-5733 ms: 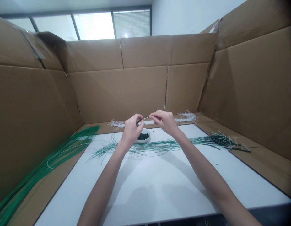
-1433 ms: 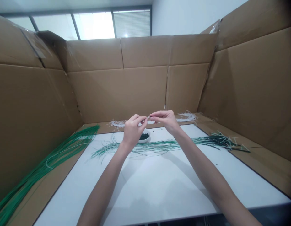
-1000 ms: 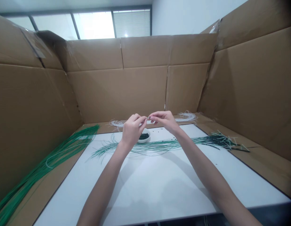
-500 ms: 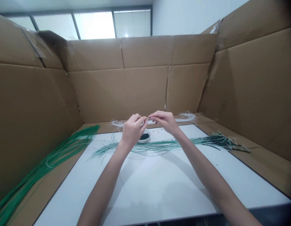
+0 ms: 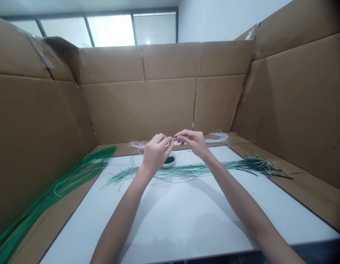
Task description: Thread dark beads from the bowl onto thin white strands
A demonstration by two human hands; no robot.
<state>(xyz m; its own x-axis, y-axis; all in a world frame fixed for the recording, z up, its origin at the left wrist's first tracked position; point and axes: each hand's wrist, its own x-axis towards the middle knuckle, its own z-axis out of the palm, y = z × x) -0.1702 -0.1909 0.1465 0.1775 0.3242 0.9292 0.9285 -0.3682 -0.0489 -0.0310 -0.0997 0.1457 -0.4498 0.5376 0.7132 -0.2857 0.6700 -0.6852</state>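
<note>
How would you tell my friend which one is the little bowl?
Find the white board between the cardboard walls. Near its far edge, just past the left hand, sits a small white bowl. It's the only bowl, and dark beads fill it.

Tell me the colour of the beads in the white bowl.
The beads in the bowl look blackish green in the head view.

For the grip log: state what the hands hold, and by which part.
The left hand and right hand pinch a thin strand between their fingertips; it is too small to tell where along it.
</note>
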